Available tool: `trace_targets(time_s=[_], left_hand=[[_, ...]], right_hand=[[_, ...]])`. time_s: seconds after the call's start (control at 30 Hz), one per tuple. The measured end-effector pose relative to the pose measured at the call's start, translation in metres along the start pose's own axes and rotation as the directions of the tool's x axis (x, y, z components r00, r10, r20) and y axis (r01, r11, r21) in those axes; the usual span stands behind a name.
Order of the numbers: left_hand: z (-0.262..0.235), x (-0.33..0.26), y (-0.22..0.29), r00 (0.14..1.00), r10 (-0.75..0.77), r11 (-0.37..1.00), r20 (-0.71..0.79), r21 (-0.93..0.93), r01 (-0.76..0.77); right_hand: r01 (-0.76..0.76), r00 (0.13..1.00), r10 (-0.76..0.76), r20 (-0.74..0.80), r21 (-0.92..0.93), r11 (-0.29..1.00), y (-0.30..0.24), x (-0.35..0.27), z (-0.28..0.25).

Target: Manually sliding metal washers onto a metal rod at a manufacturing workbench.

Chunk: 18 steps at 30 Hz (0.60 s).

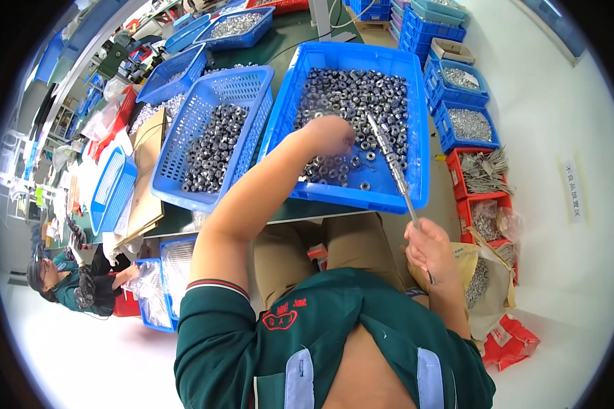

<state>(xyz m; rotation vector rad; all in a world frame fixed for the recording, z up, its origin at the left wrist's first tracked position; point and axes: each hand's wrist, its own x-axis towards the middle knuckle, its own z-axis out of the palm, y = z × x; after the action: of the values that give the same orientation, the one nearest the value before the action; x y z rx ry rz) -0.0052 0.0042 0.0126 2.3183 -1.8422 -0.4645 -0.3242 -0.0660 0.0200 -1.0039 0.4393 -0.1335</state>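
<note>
My right hand point(430, 251) is closed around the lower end of a thin metal rod point(410, 204). Several shiny metal rings point(390, 158) are strung along its upper part, and the rod slants up over a blue plastic bin point(421, 129). Loose dark metal rings point(382, 92) cover much of the bin's bottom. My left hand point(331, 135) is over the rings in the bin, left of the rod's tip; motion smears its fingers, so I cannot make out whether it holds anything.
Left of the bin stands a blue perforated basket point(252, 78) with more rings, on a green table point(300, 210). Stacked blue bins point(481, 140) and red bins point(457, 178) of metal parts line the right wall. Another person point(71, 276) sits at far left beside blue trays point(158, 320).
</note>
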Motion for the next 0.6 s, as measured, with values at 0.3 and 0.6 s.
trace_targets(time_s=[0.3, 0.6], left_hand=[[-0.032, -0.008, -0.002, 0.999, -0.029, -0.067, -0.043, -0.997, -0.045], [-0.029, -0.005, -0.003, 0.999, 0.035, -0.029, -0.037, -0.999, -0.036]], right_hand=[[-0.038, 0.998, 0.044, 0.040, -0.134, 0.990, -0.001, 0.001, -0.007], [-0.028, 0.998, 0.035, 0.056, -0.130, 0.991, 0.003, 0.003, -0.008]])
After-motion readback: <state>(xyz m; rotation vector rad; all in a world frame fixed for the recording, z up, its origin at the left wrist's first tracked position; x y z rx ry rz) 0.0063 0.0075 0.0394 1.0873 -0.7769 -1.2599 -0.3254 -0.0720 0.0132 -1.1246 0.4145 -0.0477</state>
